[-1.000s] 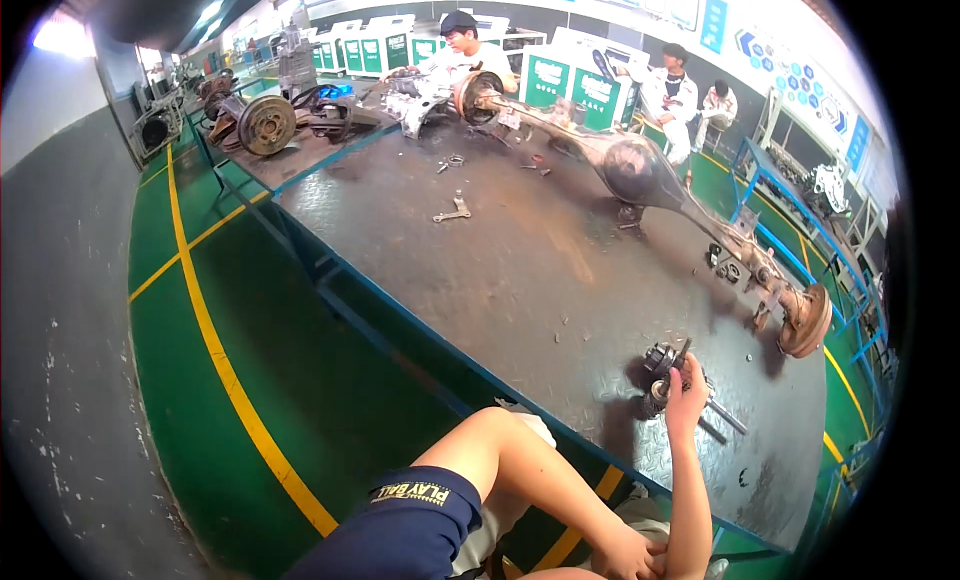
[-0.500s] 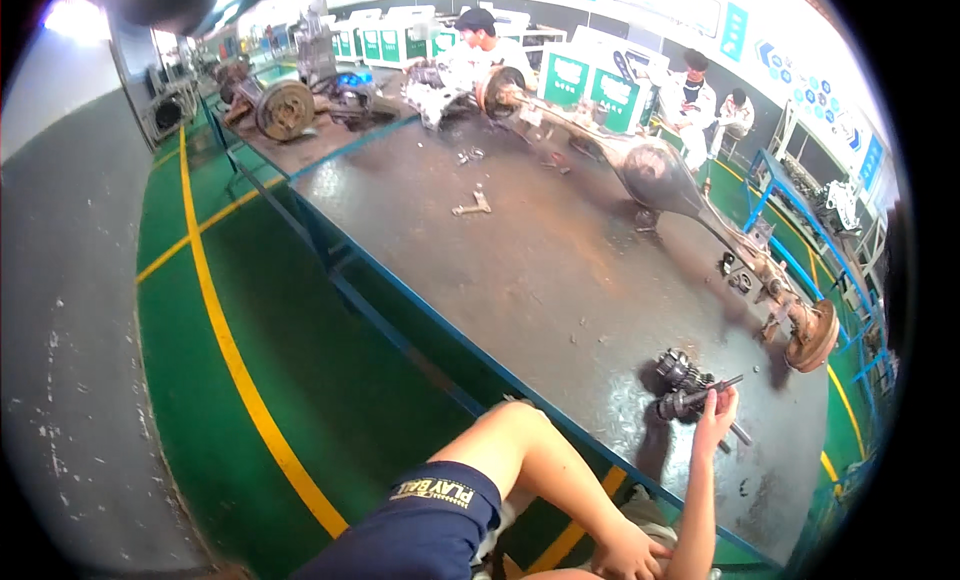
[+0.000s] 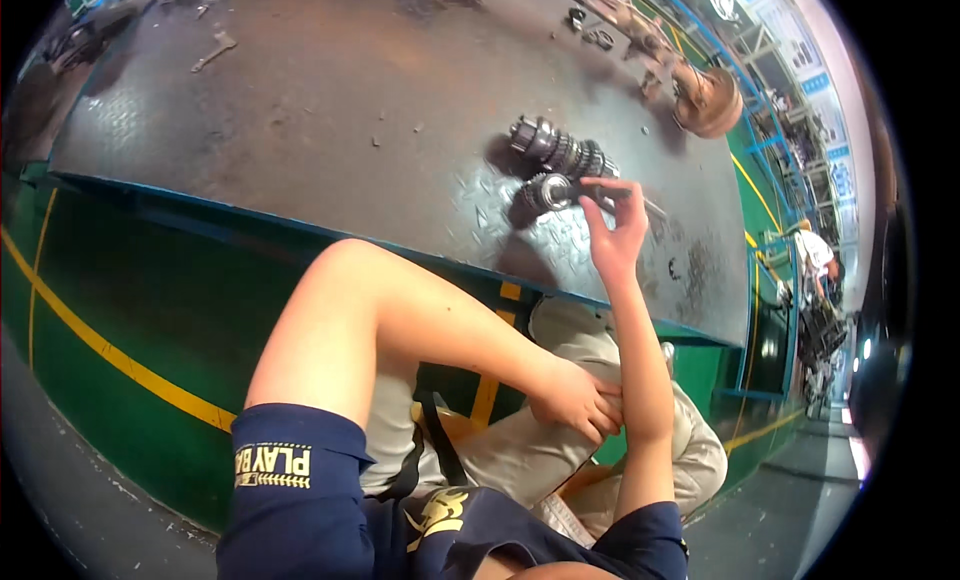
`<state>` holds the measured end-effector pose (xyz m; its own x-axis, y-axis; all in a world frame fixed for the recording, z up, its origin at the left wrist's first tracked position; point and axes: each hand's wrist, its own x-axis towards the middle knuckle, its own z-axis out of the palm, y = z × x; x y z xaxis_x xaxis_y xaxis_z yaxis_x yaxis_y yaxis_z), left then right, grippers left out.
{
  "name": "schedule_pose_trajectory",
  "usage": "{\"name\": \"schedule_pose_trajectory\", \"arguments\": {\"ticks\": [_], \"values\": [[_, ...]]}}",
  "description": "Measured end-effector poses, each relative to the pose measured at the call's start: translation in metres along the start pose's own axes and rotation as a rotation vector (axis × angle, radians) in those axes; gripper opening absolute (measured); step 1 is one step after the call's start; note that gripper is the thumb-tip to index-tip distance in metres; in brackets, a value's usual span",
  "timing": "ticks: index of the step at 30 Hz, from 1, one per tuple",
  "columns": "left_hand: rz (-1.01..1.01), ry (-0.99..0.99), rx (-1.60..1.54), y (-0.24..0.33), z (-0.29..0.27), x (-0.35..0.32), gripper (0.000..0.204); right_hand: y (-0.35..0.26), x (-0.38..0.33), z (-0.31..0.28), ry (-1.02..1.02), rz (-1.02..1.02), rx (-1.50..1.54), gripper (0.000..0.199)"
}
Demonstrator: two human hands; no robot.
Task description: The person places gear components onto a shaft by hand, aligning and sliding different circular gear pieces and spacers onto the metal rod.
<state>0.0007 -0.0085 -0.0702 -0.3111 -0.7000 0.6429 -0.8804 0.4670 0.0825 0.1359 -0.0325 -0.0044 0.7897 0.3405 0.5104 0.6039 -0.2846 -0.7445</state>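
Note:
Two dark metal gear shafts lie side by side near the front edge of the workbench (image 3: 330,110). The farther gear shaft (image 3: 565,153) carries several toothed gears along its length. On the nearer gear shaft (image 3: 548,193), a shiny ringed gear sits at the left end. My right hand (image 3: 618,230) pinches this nearer shaft by its right part, thumb below and fingers over the top, which hides some of it. My left arm crosses my body, and my left hand (image 3: 575,400) rests on my trouser leg beside my right forearm, fingers loosely spread, holding nothing.
A rusty axle with a brake drum (image 3: 708,102) lies at the bench's far right. Small dark rings (image 3: 598,40) are near it. A metal bracket (image 3: 214,53) lies far left. A person (image 3: 818,255) sits beyond the blue frame (image 3: 755,392) on the right.
My view has tipped down and turned right, so the bench's far part and most of the axle have left the picture. My right hand stays on the shaft; my left still rests low.

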Motion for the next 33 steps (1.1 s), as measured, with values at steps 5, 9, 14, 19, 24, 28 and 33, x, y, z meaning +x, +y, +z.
{"name": "schedule_pose_trajectory", "arguments": {"ticks": [5,9,14,19,24,28,33], "values": [[-0.032,-0.071,-0.008,0.005,-0.008,0.003,0.059,-0.016,0.002,0.004,-0.156,-0.110,-0.171,0.030],[-0.097,-0.059,0.003,0.016,-0.009,-0.006,0.064,-0.024,0.013,0.032,-0.199,-0.129,-0.295,0.029],[-0.179,-0.093,-0.015,0.020,-0.022,-0.012,0.072,-0.010,0.040,0.046,-0.100,-0.090,-0.307,0.030],[-0.189,-0.132,0.033,0.017,-0.024,-0.009,0.074,0.023,0.046,0.023,0.021,0.005,-0.252,0.026],[-0.181,-0.127,0.024,0.014,-0.019,-0.011,0.070,0.040,0.032,0.006,0.050,0.154,-0.036,0.010],[-0.153,-0.132,0.038,0.011,-0.014,-0.005,0.069,0.044,0.031,-0.009,0.097,0.098,0.005,0.012],[-0.160,-0.102,0.014,0.012,-0.009,-0.008,0.070,0.019,0.026,0.006,0.054,0.008,-0.188,0.028]]}}
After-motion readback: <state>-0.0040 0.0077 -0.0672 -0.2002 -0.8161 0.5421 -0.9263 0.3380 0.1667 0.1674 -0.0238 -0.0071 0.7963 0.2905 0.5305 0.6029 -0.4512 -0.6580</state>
